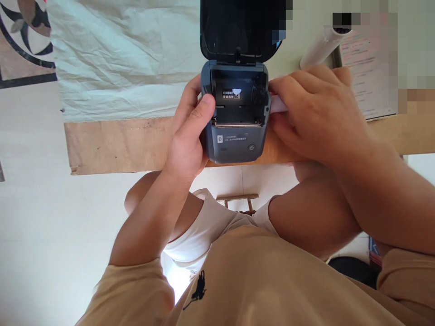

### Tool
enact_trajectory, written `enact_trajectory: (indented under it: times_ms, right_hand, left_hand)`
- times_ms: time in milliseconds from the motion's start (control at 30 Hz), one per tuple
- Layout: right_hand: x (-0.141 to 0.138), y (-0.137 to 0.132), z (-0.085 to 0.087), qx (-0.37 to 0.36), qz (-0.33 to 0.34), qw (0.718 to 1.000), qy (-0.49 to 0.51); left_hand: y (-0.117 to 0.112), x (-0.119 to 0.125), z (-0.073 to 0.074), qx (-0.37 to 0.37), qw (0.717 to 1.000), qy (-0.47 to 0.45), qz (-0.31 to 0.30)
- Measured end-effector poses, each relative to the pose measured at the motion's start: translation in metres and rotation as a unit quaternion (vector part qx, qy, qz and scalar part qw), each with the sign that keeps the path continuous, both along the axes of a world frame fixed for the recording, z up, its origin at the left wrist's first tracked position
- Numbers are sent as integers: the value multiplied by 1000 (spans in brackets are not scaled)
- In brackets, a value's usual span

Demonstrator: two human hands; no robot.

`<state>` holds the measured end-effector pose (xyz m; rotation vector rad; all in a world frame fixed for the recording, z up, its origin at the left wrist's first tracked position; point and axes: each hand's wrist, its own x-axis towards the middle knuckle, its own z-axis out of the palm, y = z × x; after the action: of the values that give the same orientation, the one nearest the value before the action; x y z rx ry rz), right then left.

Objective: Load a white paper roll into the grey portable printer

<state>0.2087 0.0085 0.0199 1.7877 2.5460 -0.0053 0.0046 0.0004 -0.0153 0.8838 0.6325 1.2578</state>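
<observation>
Printer [236, 136], a small dark grey box, sits at the near edge of the wooden table [112, 145] with its front panel and round button facing the person. Closest to the camera is a tan shirt [258, 280] with a small dark emblem, then white shorts [204, 231] and bare knees over a pale tiled floor [34, 203]. Above them the left hand [188, 136] is wrapped around the printer's left side, fingers curled behind it and the thumb lying on the rim of the open paper bay. The right hand [316, 113] is closed over a white roll [277, 104] pressed against the printer's right side; most of that roll is hidden under the fingers. The bay itself is open, with a small white label inside. Behind it the lid [238, 27] stands swung up and back. Farther off, a crumpled white sheet [125, 54] covers the table to the left, while a second white tube [322, 45] and a printed page [367, 77] lie to the right.
</observation>
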Motion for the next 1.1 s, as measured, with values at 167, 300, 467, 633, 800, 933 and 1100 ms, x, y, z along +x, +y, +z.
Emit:
enact_trajectory:
  times_ms: [167, 300, 467, 633, 800, 933, 1100]
  right_hand:
    - [6, -6, -2, 6, 34, 999, 17]
    - [12, -8, -2, 28, 31, 999, 18]
    - [16, -12, -3, 22, 54, 998, 29]
    - [19, -15, -7, 35, 69, 997, 28]
    - [22, -18, -6, 68, 83, 993, 40]
    - [20, -19, -2, 99, 79, 991, 52]
    - [21, -15, -5, 77, 66, 993, 56]
  left_hand:
    - [-1, -2, 4, -10, 1000, 7, 4]
    - [-3, 0, 8, -12, 1000, -6, 7]
    - [-3, 0, 9, -30, 999, -15, 11]
    - [1, -1, -1, 0, 1000, -11, 5]
    - [1, -1, 2, -19, 1000, -4, 12]
    - [-3, -1, 9, -31, 999, 15, 11]
    - [-2, -1, 9, -35, 999, 20, 14]
